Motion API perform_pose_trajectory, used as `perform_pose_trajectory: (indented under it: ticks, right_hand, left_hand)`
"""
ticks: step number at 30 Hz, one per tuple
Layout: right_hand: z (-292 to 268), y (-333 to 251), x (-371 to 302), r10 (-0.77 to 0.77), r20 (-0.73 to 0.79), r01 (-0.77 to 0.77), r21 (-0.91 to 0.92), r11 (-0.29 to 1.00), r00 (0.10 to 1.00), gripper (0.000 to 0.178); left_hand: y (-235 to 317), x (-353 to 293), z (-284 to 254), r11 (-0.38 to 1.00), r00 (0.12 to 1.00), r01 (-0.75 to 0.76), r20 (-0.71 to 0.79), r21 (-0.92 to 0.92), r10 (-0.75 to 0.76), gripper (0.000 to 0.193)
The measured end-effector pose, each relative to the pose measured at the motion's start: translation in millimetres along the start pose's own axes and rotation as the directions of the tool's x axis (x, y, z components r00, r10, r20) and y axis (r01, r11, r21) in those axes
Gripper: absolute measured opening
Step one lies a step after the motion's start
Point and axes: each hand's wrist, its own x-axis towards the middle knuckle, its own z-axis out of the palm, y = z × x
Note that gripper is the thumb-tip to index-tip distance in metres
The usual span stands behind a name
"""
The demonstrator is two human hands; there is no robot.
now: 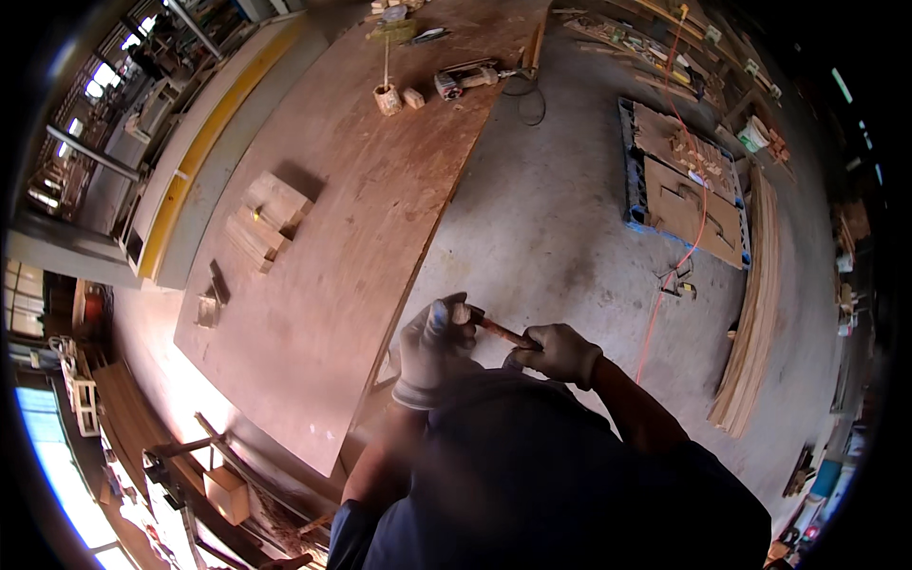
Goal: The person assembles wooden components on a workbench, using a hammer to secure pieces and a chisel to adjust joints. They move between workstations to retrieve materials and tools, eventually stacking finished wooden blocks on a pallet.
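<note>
Both my hands wear light grey gloves and are in front of my torso, beside the long edge of a reddish-brown table point(351, 190). My right hand point(562, 355) is closed round one end of a short brown stick-like tool point(503, 331). At its other end, my left hand point(432, 350) is raised with curled fingers, gripping a pale, blunt end piece. The fingers partly cover that end, so the tool's exact kind is unclear. Short wooden blocks point(275, 201) sit in a group on the table, left of my hands.
On the table are a small pot point(387, 99) with a stick in it, a corded power tool point(465, 81) and small wood pieces point(211, 302). To the right are a blue-edged pallet point(693, 209), an orange cord point(703, 218) and long boards point(750, 313) on the concrete floor.
</note>
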Motion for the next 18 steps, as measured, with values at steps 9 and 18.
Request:
perform_pose_trajectory:
  ticks: [9,18]
  right_hand:
    - [5,-70,55,-0.021,-0.068,0.016,-0.063,0.998,0.997,0.042]
    - [33,-107,116,-0.078,-0.081,0.060,-0.204,0.977,0.994,0.042]
  left_hand:
    - [35,47,-65,0.989,0.985,-0.130,0.106,-0.067,0.136,0.073]
    - [53,61,-134,0.959,0.996,-0.084,-0.002,-0.273,0.086,0.053]
